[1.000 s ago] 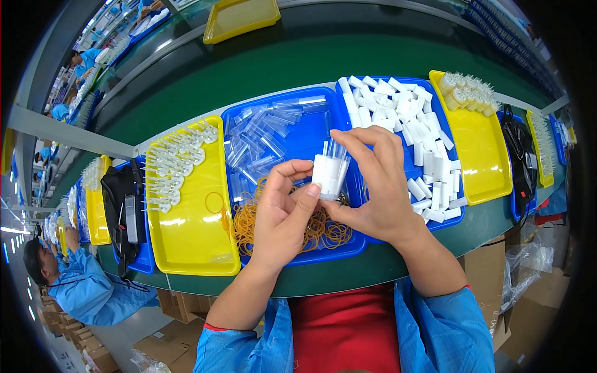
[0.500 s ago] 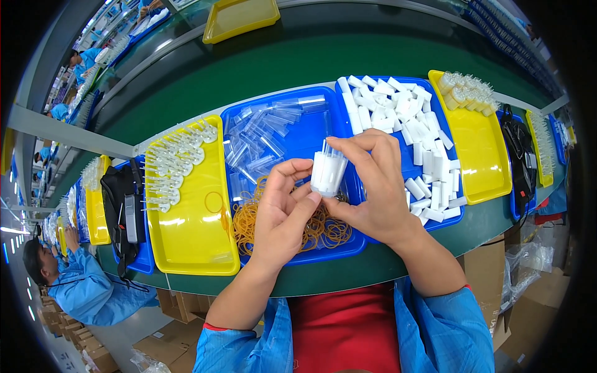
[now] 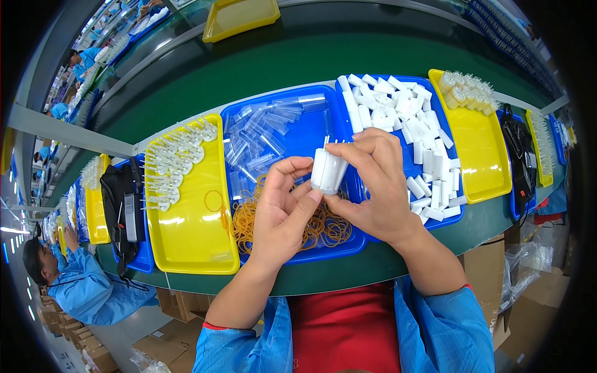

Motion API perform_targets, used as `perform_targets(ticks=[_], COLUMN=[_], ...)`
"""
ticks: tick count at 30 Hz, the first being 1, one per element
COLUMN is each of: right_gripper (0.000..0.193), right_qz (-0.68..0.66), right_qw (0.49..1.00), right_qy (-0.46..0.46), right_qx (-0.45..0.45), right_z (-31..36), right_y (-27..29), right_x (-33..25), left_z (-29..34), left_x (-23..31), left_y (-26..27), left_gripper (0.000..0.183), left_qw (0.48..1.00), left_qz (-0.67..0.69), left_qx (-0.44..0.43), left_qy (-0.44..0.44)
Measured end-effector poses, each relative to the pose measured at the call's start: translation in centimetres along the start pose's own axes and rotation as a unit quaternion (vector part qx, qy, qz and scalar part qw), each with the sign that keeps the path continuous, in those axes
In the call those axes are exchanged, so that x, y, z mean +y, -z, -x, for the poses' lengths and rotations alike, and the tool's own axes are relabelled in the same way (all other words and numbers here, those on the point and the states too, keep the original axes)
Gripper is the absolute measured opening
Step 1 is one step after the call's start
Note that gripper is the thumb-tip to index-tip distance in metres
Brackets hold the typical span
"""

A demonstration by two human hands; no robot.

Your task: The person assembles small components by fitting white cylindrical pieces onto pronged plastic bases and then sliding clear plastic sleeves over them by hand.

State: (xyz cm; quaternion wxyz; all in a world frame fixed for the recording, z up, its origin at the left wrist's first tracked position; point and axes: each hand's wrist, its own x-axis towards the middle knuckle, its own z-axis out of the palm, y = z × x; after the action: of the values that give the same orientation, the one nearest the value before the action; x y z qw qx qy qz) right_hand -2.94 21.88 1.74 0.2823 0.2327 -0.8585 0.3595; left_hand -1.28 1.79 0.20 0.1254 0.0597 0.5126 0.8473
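Observation:
Between both hands, over the blue trays, is a white cylindrical assembly [image 3: 328,170] with thin prongs at its top. My left hand [image 3: 283,214] grips its lower left side with fingers and thumb. My right hand [image 3: 373,186] closes on it from the right, index finger near the prongs and thumb at the base. Under the hands, the left blue tray [image 3: 320,127] holds clear plastic pieces [image 3: 264,133] and a heap of tan rubber bands [image 3: 326,230]. White blocks [image 3: 398,102] fill much of the right blue tray [image 3: 373,229].
A yellow tray [image 3: 196,239] at left holds pronged white discs [image 3: 180,158]. Another yellow tray [image 3: 479,168] at right carries a cluster of similar pieces [image 3: 466,90]. A yellow tray [image 3: 241,22] sits across the green surface. At far left a person in blue [image 3: 90,289] works.
The white assembly has turned or tilted slightly in my fingers, and my right index finger has shifted a little at its top. Both hands keep nearly the same place.

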Motion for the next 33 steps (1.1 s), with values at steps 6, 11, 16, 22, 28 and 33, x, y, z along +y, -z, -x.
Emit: perform_targets(ticks=[6,11,16,22,28,33], right_gripper=[0.067,0.066,0.069,0.064,0.032,0.033], right_qz=[0.004,-0.005,-0.007,-0.142,0.001,0.283], right_qw=[1.000,1.000,1.000,0.987,0.966,0.925], right_qy=[-0.004,0.006,0.004,-0.077,-0.058,0.003], right_qx=[0.013,0.019,0.006,-0.024,-0.253,-0.254], right_z=[-0.1,-0.1,0.0,-1.2,-3.6,-4.5], right_y=[-0.2,0.0,-0.2,1.3,-0.1,-3.0], right_x=[-0.2,-0.2,0.3,1.1,3.1,3.8], left_z=[-0.1,-0.2,-0.5,-0.9,-1.2,-1.2], left_x=[-0.2,0.4,1.3,1.4,1.9,1.7], left_y=[0.1,-0.3,-0.3,0.7,2.1,1.7], left_gripper=[0.051,0.052,0.049,0.048,0.056,0.050], left_qw=[1.000,0.999,0.985,0.993,0.983,0.986], left_qz=[0.013,0.039,0.133,0.092,0.091,0.061], left_qx=[0.006,0.002,0.004,0.065,0.140,0.135], left_qy=[0.004,0.025,0.113,0.026,-0.072,-0.077])
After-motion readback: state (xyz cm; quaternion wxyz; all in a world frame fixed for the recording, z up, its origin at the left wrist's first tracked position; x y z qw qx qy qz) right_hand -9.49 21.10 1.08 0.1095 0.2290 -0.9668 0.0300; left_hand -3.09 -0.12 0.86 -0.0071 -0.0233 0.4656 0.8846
